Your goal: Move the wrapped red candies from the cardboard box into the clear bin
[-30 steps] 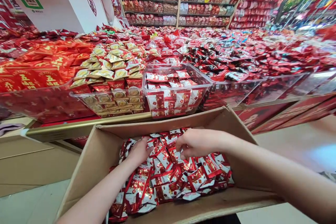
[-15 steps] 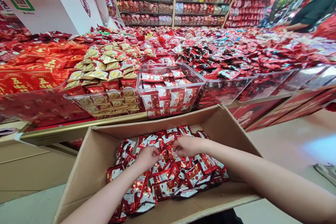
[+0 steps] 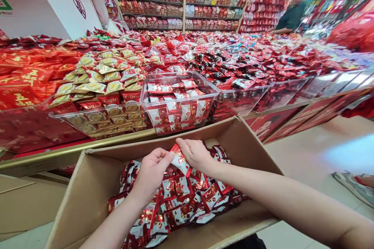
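Gleaming red and white, the small packet (image 3: 180,160) has crimped ends.

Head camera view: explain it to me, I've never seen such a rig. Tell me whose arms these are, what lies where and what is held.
There is no robot here. A person wears the camera on their head, looking forward and down at their own bare hands. The left hand and right hand together hold a small red-and-white packet. Below them is an open cardboard box with many similar loose packets. Just beyond it, a clear tub holds such packets in rows; left of that are packets marked DURIAN. Another person is in the background.
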Demonstrator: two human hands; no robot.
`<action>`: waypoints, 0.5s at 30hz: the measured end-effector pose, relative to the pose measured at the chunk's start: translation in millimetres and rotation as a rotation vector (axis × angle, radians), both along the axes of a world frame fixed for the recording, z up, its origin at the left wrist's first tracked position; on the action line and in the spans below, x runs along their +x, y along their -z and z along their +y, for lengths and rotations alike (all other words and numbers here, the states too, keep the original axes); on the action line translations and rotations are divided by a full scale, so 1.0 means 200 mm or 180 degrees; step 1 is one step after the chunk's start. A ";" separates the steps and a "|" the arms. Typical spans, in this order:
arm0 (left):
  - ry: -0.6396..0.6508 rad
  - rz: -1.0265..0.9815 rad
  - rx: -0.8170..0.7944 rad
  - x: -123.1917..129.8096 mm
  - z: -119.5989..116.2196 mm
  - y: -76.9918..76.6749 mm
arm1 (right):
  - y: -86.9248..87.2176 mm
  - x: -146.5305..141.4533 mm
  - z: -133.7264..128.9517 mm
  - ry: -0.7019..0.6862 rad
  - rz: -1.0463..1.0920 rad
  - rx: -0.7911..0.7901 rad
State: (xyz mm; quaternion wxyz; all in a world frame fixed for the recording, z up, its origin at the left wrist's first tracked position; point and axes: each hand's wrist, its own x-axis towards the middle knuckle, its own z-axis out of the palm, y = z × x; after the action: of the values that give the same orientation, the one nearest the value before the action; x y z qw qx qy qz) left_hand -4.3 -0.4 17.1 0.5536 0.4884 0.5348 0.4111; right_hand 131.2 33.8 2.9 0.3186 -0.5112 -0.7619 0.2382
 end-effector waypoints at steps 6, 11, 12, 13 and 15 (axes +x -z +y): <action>0.0098 -0.0385 -0.0234 0.06 -0.05 0.02 | 0.00 -0.02 -0.03 0.0122 0.0494 -0.0604; 0.0456 -0.0241 -0.0584 0.05 -0.06 -0.01 | -0.08 0.03 -0.01 -0.0304 0.0910 -0.0644; 0.0521 -0.0215 -0.0568 0.04 -0.06 -0.02 | -0.10 0.04 0.00 -0.0379 0.0980 -0.0660; 0.0605 -0.0196 -0.0545 0.03 -0.06 -0.02 | -0.11 0.05 0.02 -0.0488 0.1011 -0.0697; 0.0761 -0.0183 -0.0493 0.03 -0.06 -0.02 | -0.13 0.06 0.04 -0.0753 0.0945 -0.0779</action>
State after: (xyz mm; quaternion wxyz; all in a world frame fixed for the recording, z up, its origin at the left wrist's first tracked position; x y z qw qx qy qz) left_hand 0.7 -13.3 22.0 0.6497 0.4924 0.4869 0.3136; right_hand 143.7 41.6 29.4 0.3326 -0.4125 -0.7267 0.4372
